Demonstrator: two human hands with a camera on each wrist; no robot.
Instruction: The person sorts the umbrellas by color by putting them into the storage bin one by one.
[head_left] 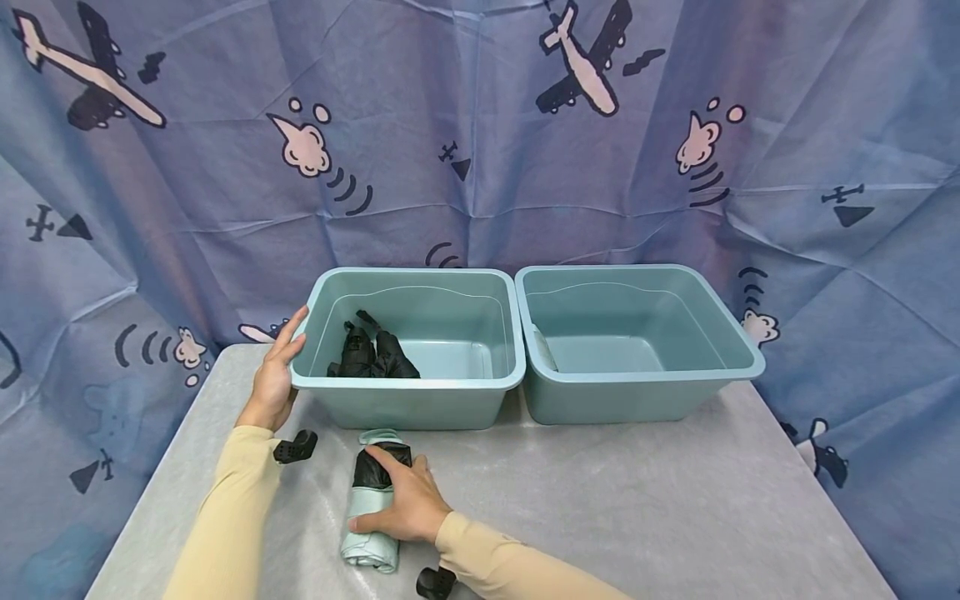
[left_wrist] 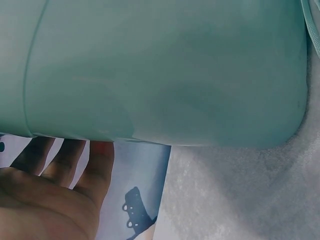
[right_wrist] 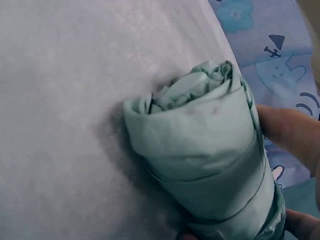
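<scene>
Open room: the grey felt-covered table (head_left: 637, 508) is bare across the lower right of the head frame, and its left edge runs just outside your left forearm. Two teal plastic tubs sit side by side at frame centre, rims touching: the left teal tub (head_left: 408, 400) holds a black folded umbrella (head_left: 371, 354), the right teal tub (head_left: 637, 392) sits further right. Your left hand (head_left: 274, 375) lies flat against the left tub's outer left wall near the rim, fingers straight and pointing up, gripping nothing; the left wrist view shows fingers (left_wrist: 65, 160) under the tub's rim edge. Your right hand (head_left: 401, 500) rests on top of a mint-green folded umbrella with a black end (head_left: 372, 504), lying lengthwise on the table just in front of the left tub, lower centre of frame. Fingers are curled over it, thumb on its left side, so it's held. The right wrist view shows the rolled mint fabric (right_wrist: 200, 145) bunched in folds at its near end, strap around it.
</scene>
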